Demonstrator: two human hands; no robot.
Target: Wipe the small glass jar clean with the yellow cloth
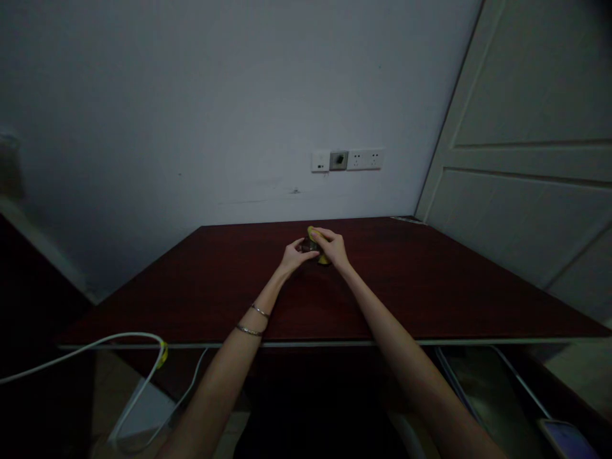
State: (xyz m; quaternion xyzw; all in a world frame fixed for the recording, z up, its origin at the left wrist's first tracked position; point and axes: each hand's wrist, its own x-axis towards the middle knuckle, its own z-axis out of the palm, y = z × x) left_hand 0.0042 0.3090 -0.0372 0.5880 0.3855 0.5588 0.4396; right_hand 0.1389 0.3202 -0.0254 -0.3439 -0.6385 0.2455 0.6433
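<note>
Both my arms reach out over a dark red table (430, 287). My left hand (295, 254) and my right hand (333, 247) meet at the table's far middle, fingers curled around a small yellow object (314, 236) with a dark part beside it. The right hand's fingers wrap over its top; the left pinches it from the side. I cannot make out what the object is in the dim light. Two thin bracelets (253, 320) sit on my left forearm.
A white wall with a row of sockets (347, 160) rises behind the table. A pale panelled door (526, 159) stands at the right. White cables (129, 357) hang off the table's front left. A phone (568, 438) lies at the bottom right.
</note>
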